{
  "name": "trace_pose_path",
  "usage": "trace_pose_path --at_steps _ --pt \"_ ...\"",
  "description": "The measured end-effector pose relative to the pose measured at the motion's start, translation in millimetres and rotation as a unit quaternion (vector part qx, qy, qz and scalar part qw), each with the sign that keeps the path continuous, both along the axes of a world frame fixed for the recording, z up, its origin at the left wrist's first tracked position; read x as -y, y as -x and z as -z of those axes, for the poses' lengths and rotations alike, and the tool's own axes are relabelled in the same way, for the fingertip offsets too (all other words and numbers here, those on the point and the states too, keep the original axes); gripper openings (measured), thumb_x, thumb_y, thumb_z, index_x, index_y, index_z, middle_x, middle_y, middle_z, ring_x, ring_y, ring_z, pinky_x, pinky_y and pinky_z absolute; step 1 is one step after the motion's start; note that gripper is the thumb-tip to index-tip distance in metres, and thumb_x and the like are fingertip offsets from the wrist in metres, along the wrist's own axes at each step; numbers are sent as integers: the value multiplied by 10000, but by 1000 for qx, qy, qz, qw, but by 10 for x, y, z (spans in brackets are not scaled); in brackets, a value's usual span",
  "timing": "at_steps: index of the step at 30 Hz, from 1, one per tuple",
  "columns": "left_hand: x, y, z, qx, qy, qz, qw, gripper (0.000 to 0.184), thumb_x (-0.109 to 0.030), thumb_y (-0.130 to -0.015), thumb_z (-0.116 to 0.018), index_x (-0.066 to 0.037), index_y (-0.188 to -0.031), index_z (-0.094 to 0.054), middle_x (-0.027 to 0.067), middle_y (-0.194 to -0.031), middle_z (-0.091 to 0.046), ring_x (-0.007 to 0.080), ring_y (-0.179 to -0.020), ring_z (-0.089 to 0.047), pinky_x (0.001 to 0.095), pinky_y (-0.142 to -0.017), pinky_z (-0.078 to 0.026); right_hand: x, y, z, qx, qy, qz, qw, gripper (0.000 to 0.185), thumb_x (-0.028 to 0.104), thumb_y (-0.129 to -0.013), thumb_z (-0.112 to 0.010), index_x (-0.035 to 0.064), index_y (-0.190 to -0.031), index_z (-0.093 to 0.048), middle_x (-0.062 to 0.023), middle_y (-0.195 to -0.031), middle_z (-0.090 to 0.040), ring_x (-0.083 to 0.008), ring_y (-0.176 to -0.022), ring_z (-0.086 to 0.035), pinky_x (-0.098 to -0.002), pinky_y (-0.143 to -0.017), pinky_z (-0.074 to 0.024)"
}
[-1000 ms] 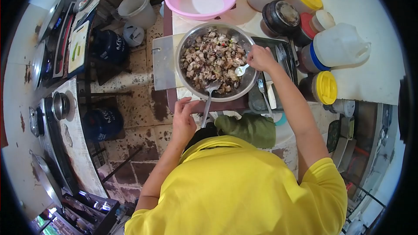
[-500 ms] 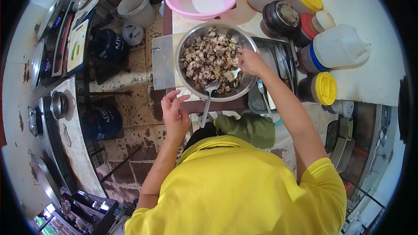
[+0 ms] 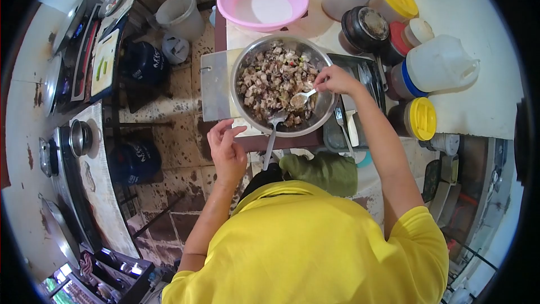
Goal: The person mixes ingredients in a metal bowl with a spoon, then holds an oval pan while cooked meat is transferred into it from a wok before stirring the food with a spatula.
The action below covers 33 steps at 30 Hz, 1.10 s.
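A large steel mixing bowl holds chopped, browned meat with small red and green bits. My right hand pinches the handle of a small white spoon over the bowl's right side, and some food shows in the spoon. My left hand is empty, its fingers loosely bent and apart, just off the bowl's lower left. Close to it, a big metal serving spoon leans on the near rim with its head in the meat.
Right of the bowl lies a dark tray with a fork and other utensils. A pink basin stands behind. Lidded tubs and a plastic jug line the right. A green cloth hangs at the near edge.
My right hand has lifted slightly and turned the small spoon, so its head now lies level, facing up with food. My left hand has barely moved.
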State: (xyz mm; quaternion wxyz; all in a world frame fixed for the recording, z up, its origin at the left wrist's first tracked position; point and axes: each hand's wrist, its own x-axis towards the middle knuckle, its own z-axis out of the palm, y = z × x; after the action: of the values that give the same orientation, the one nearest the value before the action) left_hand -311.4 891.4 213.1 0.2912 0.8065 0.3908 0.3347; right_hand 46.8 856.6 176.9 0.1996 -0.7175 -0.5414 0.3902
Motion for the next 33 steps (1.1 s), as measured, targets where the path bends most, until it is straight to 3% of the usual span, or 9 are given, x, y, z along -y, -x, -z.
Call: trace_pose_path --at_steps 5,10,15,18,21,26,33 --pt "-49 -21 -127 43 -21 -47 998 371 122 -662 -449 -49 -933 -638 141 -1082 -524 273 -1017 -491 342 -854 -411 2 69 -751 -25 -32 -4 999 178 132 -688 -702 24 -830 -696 -75 -726 -655 -142 -708 -590 -278 -708 -463" --pt "-167 -100 -315 116 -77 -99 985 280 70 -726 -519 -34 -968 -615 139 -1100 -522 257 -1039 -478 323 -836 -401 176 139 -1682 -58 -74 0 996 155 117 -714 -707 33 -843 -685 -15 -762 -632 -70 -721 -540 -210 -679 -419" --pt "-292 -218 -517 227 -65 -86 968 247 37 -794 -536 -52 -1017 -592 92 -1227 -443 126 -1004 -463 266 -810 -381 551 420 -2777 -31 -96 7 995 164 55 -718 -703 2 -870 -670 -30 -785 -649 -82 -755 -588 -208 -681 -462" --pt "-273 -318 -684 252 -50 -93 962 230 54 -775 -538 -20 -987 -587 131 -1193 -450 210 -1126 -410 299 -851 -388 830 490 -3160 24 -154 -33 987 171 37 -703 -715 7 -866 -673 -27 -765 -644 -69 -730 -581 -198 -630 -447" --pt "-223 -400 -770 285 -58 -81 953 206 33 -801 -542 -17 -996 -585 123 -1210 -443 191 -1110 -426 289 -839 -385 1135 571 -3456 66 -208 -56 974 201 115 -642 -772 54 -824 -711 -20 -735 -632 -83 -634 -494 -224 -517 -338" --pt "38 -524 -896 334 -62 -59 939 159 31 -818 -535 -10 -968 -569 121 -1206 -439 219 -1150 -425 315 -910 -365 1712 593 -3791 -20 -297 -103 949 184 170 -702 -770 86 -860 -726 -19 -760 -649 -62 -601 -501 -199 -469 -328" --pt "787 -746 -1054 361 -68 -72 927 113 11 -831 -547 -14 -941 -558 119 -1162 -436 220 -1134 -429 345 -945 -343 2605 626 -4376 110 -220 -159 956 217 281 -734 -768 195 -929 -728 43 -763 -613 -16 -527 -402 -188 -431 -240"
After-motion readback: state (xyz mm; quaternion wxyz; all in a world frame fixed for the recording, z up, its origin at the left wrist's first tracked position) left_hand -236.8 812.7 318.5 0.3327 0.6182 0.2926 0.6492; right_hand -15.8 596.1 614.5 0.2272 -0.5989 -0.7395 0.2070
